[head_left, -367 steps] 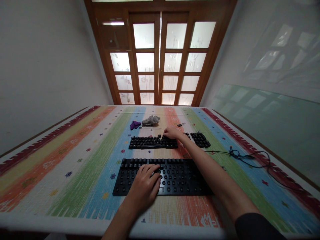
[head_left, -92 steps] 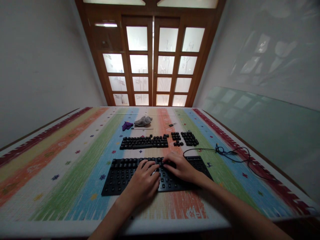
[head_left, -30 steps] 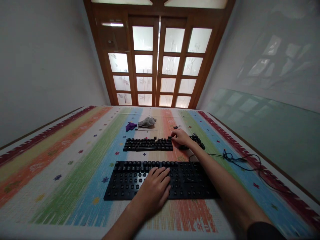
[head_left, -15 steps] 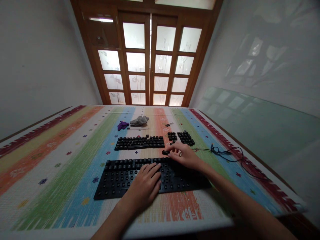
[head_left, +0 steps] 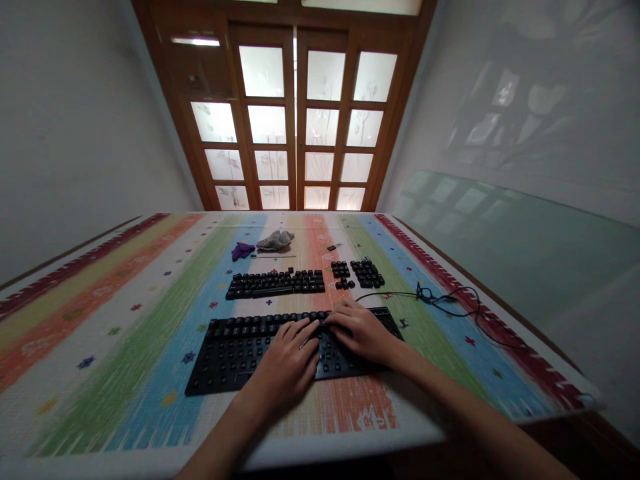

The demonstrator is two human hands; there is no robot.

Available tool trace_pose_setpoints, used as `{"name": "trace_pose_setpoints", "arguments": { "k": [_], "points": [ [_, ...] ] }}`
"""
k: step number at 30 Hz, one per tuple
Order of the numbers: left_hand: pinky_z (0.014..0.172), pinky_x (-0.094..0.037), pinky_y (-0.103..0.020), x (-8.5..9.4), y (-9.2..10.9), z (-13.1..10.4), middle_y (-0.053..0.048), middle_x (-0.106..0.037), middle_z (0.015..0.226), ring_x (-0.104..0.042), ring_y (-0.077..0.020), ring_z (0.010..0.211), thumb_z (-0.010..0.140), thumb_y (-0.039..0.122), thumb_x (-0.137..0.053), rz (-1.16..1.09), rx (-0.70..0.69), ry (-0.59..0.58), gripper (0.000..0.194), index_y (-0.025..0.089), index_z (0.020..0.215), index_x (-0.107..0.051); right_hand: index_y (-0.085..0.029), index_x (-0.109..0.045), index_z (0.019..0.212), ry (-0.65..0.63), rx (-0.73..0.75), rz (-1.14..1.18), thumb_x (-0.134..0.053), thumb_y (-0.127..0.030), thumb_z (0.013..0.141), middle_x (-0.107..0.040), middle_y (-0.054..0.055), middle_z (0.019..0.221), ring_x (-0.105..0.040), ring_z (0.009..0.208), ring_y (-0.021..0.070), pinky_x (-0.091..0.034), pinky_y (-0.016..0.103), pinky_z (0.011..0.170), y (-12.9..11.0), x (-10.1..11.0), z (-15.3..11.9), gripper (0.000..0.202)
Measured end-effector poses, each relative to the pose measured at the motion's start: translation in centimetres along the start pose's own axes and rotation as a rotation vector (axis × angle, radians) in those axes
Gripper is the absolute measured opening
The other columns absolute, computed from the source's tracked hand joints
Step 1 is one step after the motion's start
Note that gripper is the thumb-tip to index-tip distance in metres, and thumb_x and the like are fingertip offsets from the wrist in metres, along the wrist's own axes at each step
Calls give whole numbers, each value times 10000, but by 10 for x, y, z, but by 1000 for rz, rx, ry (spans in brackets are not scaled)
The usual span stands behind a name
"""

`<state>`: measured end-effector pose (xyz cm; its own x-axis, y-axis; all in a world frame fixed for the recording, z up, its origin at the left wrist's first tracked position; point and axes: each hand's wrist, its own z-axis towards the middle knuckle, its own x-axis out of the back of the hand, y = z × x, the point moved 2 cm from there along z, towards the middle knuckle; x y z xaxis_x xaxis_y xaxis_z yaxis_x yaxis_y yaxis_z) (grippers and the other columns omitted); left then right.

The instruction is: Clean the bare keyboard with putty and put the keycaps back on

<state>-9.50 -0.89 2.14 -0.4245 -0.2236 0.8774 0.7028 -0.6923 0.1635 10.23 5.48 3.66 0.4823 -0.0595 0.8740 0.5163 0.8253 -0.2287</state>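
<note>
Black keyboard (head_left: 223,360), partly covered | left hand (head_left: 289,353): fingers spread | right hand (head_left: 363,333): grip unclear

keyboard (head_left: 235,353): black | loose keycaps (head_left: 275,283): black | tablecloth (head_left: 150,310): multicoloured stripes, small scattered motifs | cloth (head_left: 243,251): purple | bundle (head_left: 276,241): grey

Black keyboard (head_left: 240,353) (upper rows partly capped, lower ones bare), flat, near loose black keycaps (head_left: 275,283)

passage: cloth strip (head_left: 250,306) between keyboard (head_left: 220,360) and loose keycaps (head_left: 275,285) | obstacle: cable (head_left: 424,293) crossing toward the right
</note>
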Motion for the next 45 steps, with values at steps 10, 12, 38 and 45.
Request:
{"name": "trace_pose_setpoints", "arguments": {
  "k": [10, 12, 38, 45],
  "points": [
    [1097, -427, -545, -1, 2, 4, -102, -599, 1410, -510, -310, 1338, 948, 176, -548, -27, 1, -34, 205, 186, 1124, -653, -163, -670, 994, -35, 62, -116, -516, -76, 930, -658, 103, 949, -536, 917, 238, -471, 382, 829, 0, -1, -1, 188],
    [1102, -421, -540, -1, 2, 4, -97, -595, 1416, -508, -305, 1339, 945, 170, -547, -25, -1, -25, 210, 191, 1125, -653, -165, -670, 972, -13, 74, -162, -503, -64, 919, -642, 115, 981, -520, 920, 244, -468, 385, 820, -2, -3, -2, 203],
    [1040, -462, -465, 39, -30, 5, -95, -668, 1286, -587, -274, 1208, 982, 260, -510, 68, -21, 27, 235, 191, 1165, -640, -170, -641, 767, -40, -12, -220, -570, -92, 843, -617, 85, 839, -515, 825, 222, -437, 357, 733, -12, -9, 6, 130],
    [991, -495, -457, 75, -126, 13, -87, -716, 1129, -627, -281, 1107, 966, 282, -532, 126, 325, 30, 205, 196, 1080, -679, -170, -669, 809, 27, -27, -188, -561, -85, 841, -633, 72, 800, -534, 802, 222, -436, 356, 718, -11, -10, 15, 141]
  ]
}}
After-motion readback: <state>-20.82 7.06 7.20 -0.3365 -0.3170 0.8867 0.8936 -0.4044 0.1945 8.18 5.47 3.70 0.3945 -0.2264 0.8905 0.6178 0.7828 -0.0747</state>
